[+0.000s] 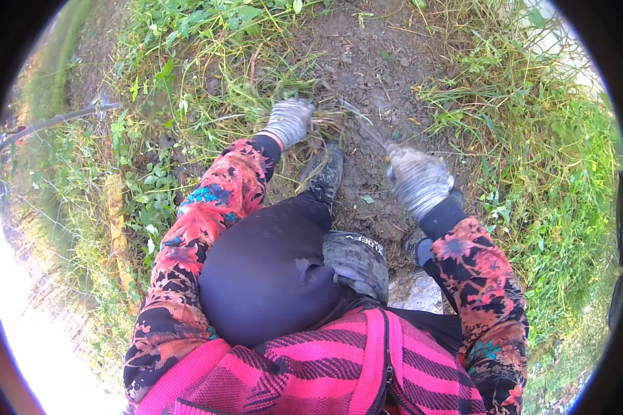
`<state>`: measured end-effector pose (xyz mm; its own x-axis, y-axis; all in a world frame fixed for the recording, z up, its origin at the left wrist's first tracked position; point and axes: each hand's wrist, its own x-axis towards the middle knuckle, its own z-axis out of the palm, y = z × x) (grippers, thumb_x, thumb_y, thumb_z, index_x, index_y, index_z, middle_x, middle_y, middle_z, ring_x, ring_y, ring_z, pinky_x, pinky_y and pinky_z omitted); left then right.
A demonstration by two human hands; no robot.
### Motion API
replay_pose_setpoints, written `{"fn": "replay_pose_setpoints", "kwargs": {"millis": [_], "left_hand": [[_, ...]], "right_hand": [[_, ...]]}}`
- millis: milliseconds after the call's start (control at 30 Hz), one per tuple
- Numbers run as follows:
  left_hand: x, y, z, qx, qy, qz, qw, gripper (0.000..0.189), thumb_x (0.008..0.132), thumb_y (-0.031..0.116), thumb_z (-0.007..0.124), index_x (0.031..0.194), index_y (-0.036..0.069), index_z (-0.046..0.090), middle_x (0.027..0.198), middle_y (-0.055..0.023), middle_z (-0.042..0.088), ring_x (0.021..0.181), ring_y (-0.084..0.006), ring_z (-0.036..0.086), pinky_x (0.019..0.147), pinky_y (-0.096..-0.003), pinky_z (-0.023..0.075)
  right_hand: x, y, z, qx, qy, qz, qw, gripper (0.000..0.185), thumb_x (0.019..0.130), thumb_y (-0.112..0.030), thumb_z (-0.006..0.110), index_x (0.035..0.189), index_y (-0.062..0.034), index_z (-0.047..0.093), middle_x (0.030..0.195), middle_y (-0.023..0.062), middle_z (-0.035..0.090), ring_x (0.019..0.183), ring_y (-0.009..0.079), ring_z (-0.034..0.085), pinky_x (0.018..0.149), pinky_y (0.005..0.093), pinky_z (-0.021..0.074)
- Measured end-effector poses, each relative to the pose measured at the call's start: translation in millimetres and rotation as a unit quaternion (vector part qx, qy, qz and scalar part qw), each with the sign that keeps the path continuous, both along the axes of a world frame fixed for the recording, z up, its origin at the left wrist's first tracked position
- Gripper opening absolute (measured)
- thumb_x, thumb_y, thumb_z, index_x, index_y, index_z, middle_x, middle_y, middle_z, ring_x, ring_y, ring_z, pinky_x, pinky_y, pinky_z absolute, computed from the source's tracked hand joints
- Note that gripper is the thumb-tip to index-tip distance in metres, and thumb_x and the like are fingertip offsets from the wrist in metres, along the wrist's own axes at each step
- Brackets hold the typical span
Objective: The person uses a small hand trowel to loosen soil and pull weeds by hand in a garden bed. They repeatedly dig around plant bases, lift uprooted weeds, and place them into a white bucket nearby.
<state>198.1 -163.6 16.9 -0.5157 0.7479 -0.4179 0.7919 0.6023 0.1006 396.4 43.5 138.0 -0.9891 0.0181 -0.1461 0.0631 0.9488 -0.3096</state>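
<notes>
My left hand [290, 122], in a grey knit glove, is closed around a bunch of cut or flattened grass [326, 123] low over the ground. Stalks stick out from its right side. My right hand [418, 176], gloved the same way, grips a sickle [372, 134] by its handle end. The slim, curved blade points up and left toward the grass, slightly blurred, its tip a short way right of my left hand. Whether the blade touches the stalks I cannot tell. My left shoe [324, 174] stands on the soil just below the bunch.
Bare damp soil [363, 57] runs ahead between weeds [171, 78] on the left and tall grass [545, 218] on the right. A thin rod [57, 120] and a yellowish post [117, 228] stand at the left. A worn grey item [355, 259] bearing writing sits between my legs.
</notes>
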Motion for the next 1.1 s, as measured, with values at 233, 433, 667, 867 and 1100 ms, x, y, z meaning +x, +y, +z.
{"fn": "replay_pose_setpoints", "kwargs": {"millis": [233, 433, 667, 867, 1100], "left_hand": [[-67.7, -98.1, 24.1, 0.029, 0.151, 0.323, 0.934, 0.029, 0.077, 0.023, 0.063, 0.102, 0.011, 0.064, 0.097, -0.0163, 0.065, 0.087, -0.0353, 0.064, 0.078, -0.0447, 0.0507], [-54.4, -112.0, 48.4, 0.027, 0.132, 0.196, 0.971, 0.046, 0.078, 0.029, 0.066, 0.119, 0.011, 0.058, 0.112, -0.015, 0.061, 0.101, -0.0333, 0.059, 0.084, -0.0428, 0.0497], [5.0, -14.5, 18.3, 0.096, 0.028, -0.13, 0.986, 0.047, 0.071, 0.018, 0.066, 0.118, 0.013, 0.06, 0.138, -0.0084, 0.045, 0.128, -0.0283, 0.04, 0.105, -0.0505, 0.0298], [-16.5, 33.3, -17.0, 0.126, -0.034, -0.113, 0.985, 0.056, 0.081, 0.018, 0.062, 0.134, 0.011, 0.046, 0.141, -0.0088, 0.041, 0.125, -0.0307, 0.044, 0.098, -0.0475, 0.0397], [-5.5, 35.0, -27.8, 0.044, -0.034, -0.102, 0.993, 0.029, 0.08, 0.012, 0.055, 0.108, 0.008, 0.063, 0.106, -0.0092, 0.063, 0.106, -0.0271, 0.058, 0.084, -0.04, 0.0495]], "right_hand": [[30.0, 75.9, 12.3, -0.012, -0.122, -0.196, 0.973, 0.023, 0.073, -0.025, 0.067, 0.092, -0.014, 0.069, 0.08, 0.0076, 0.066, 0.079, 0.0254, 0.064, 0.075, 0.0383, 0.049], [53.4, 105.8, 45.3, 0.04, 0.042, -0.11, 0.992, 0.018, 0.071, -0.014, 0.073, 0.087, -0.0077, 0.068, 0.086, 0.0064, 0.069, 0.091, 0.0225, 0.063, 0.084, 0.036, 0.0466], [50.0, 47.9, -18.3, -0.156, -0.066, -0.264, 0.949, 0.018, 0.08, -0.018, 0.071, 0.094, -0.0072, 0.067, 0.073, 0.0071, 0.067, 0.064, 0.0115, 0.063, 0.06, 0.0262, 0.0499], [54.4, 27.9, -42.4, -0.229, -0.092, -0.307, 0.919, 0.017, 0.082, -0.012, 0.07, 0.096, -0.0034, 0.066, 0.079, 0.0021, 0.066, 0.07, 0.0067, 0.058, 0.062, 0.0236, 0.0478], [48.9, 16.6, -33.5, -0.358, -0.172, -0.417, 0.818, 0.023, 0.078, -0.015, 0.074, 0.096, -0.0029, 0.067, 0.078, 0.0027, 0.066, 0.069, 0.0086, 0.059, 0.063, 0.0242, 0.0483]]}}
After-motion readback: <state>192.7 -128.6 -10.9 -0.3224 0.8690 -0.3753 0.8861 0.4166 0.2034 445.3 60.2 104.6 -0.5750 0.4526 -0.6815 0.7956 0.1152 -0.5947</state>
